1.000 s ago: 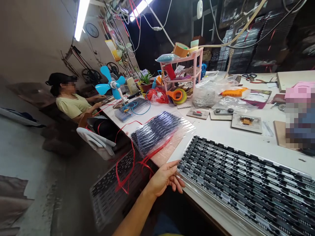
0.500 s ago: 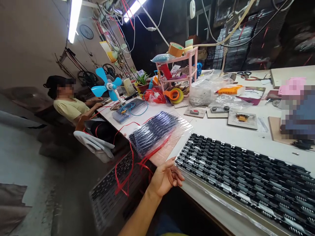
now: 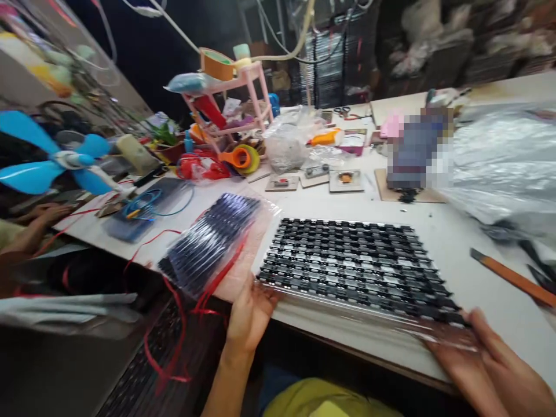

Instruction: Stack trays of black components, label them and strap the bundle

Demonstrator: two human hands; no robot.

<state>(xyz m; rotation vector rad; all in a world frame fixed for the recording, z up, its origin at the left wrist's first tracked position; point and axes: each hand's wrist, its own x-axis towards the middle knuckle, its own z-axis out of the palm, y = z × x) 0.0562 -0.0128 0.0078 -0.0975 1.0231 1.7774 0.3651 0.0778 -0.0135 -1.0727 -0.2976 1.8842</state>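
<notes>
Clear tray (image 3: 343, 302), one, filled with rows of black parts (image 3: 356, 260); at the near edge of the white surface (image 3: 408, 209), between the two hands.
Left hand (image 3: 249, 313): fingers closed on the tray's near left corner.
Right hand (image 3: 495, 365): fingers holding the near right corner, thumb along the tray's end, other fingers lower, partly hidden.
Wrapped stack (image 3: 212, 243), dark, in shiny plastic, left of the tray; red ribbon (image 3: 226, 272) along its right side, trailing over the edge.
Orange cutter (image 3: 516, 279), right of the tray, beside a large clear bag (image 3: 499, 162).
Small boards, three, beyond the tray, each bearing a small part.
Pink rack (image 3: 253, 95), with brown tape roll (image 3: 219, 66) on top.
Blue fan (image 3: 72, 160), far left, near a co-worker's hand (image 3: 50, 213)
</notes>
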